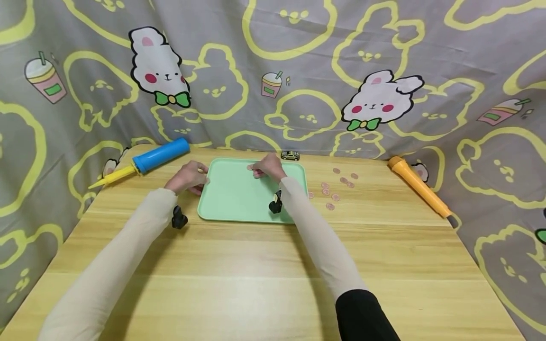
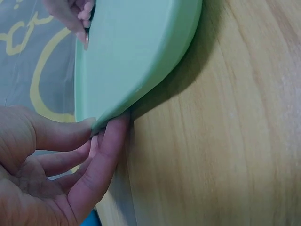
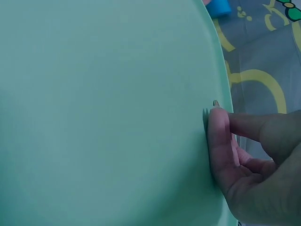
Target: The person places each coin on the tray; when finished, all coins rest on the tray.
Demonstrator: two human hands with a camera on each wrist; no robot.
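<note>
A pale green rectangular tray (image 1: 232,201) lies on the wooden table. My left hand (image 1: 186,178) pinches its left rim, thumb on top and fingers underneath, as the left wrist view shows. Over the tray's far part, my right hand (image 1: 269,166) pinches a small copper-coloured coin (image 3: 216,103) between thumb and forefinger. Only the coin's edge shows in the right wrist view, close to the tray's far rim. Several similar coins (image 1: 326,192) lie scattered on the table to the right of the tray.
A blue and yellow hand pump (image 1: 159,156) lies at the back left. At the back right rests an orange toy microphone (image 1: 420,186). Just behind the tray stands a small toy car (image 1: 290,155). A patterned grey curtain (image 1: 239,113) borders the table.
</note>
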